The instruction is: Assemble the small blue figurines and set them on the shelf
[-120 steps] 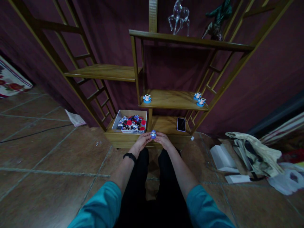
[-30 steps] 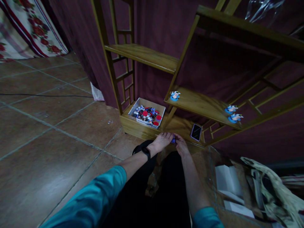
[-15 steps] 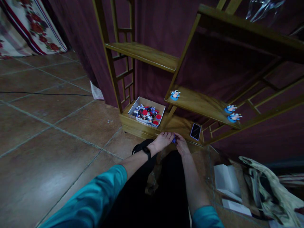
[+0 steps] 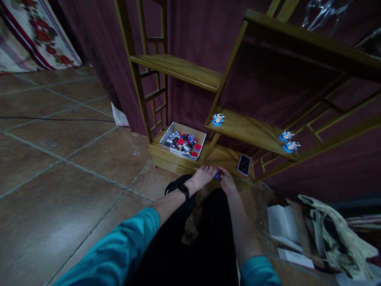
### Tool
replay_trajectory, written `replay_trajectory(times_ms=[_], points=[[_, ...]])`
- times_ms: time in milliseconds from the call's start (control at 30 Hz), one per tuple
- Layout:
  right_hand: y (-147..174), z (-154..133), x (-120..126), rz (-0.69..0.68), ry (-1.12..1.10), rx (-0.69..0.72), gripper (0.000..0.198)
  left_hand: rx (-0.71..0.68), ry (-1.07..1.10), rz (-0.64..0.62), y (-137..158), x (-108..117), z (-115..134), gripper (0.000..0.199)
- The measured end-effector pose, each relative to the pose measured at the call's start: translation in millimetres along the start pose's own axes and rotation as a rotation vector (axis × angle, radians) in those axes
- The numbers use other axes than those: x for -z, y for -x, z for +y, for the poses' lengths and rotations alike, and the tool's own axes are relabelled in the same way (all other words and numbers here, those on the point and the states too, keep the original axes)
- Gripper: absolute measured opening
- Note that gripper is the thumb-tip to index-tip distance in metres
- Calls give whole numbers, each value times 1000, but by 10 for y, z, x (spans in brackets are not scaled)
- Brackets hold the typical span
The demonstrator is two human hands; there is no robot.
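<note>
Between my two hands sits a small blue-purple toy piece (image 4: 217, 174), mostly covered by fingers. My left hand (image 4: 204, 176), with a dark band at the wrist, is closed round its left side. Closed on the other side, the fingers of my right hand (image 4: 226, 180) pinch it. Just beyond my hands, a cardboard box (image 4: 203, 140) on the low shelf holds many small figure parts (image 4: 183, 143) and several red discs. One assembled figurine (image 4: 218, 119) on a blue base stands on the middle shelf's left end; two more figurines (image 4: 288, 142) stand at its right end.
A phone (image 4: 244, 165) lies on the low shelf right of my hands. The wooden shelf unit (image 4: 178, 69) rises in front of a dark red curtain. White boxes (image 4: 284, 226) and a pale cloth bag (image 4: 342, 238) lie on the floor at the right.
The view has shifted very slightly. Both hands stay together on the blue-purple piece, with only small finger movement.
</note>
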State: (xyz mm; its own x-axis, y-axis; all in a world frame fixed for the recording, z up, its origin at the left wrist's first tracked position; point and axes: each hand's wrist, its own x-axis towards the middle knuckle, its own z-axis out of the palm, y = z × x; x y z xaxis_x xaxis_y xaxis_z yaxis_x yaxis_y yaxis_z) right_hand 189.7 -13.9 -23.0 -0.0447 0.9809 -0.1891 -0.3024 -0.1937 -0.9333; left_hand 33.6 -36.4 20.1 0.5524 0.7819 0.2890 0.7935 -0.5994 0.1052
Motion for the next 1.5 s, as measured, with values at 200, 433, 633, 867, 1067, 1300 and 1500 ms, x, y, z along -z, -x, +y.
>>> replay_trajectory(times_ms=[200,433,633,867,1067,1300,1500], points=[[23,-22,-46,-40,-63,-39,33,174,319,-61,-28,-97,-143,36],[11,-40,-59,-66,-85,-80,32,261,700,27,-101,-312,-342,30],[-29,-19,-45,-53,-133,-110,29,330,1017,-4,-138,-401,-428,9],[-51,-4,-59,-40,-165,-116,23,465,1327,-68,-187,-426,-444,18],[-46,-36,-70,-62,-161,-117,21,558,1500,-81,-202,-391,-458,26],[-30,-47,-88,-59,-164,-115,24,636,1568,-99,-195,-296,-461,25],[-41,-32,-95,-63,-173,-115,26,672,1585,-105,-195,-306,-462,23]])
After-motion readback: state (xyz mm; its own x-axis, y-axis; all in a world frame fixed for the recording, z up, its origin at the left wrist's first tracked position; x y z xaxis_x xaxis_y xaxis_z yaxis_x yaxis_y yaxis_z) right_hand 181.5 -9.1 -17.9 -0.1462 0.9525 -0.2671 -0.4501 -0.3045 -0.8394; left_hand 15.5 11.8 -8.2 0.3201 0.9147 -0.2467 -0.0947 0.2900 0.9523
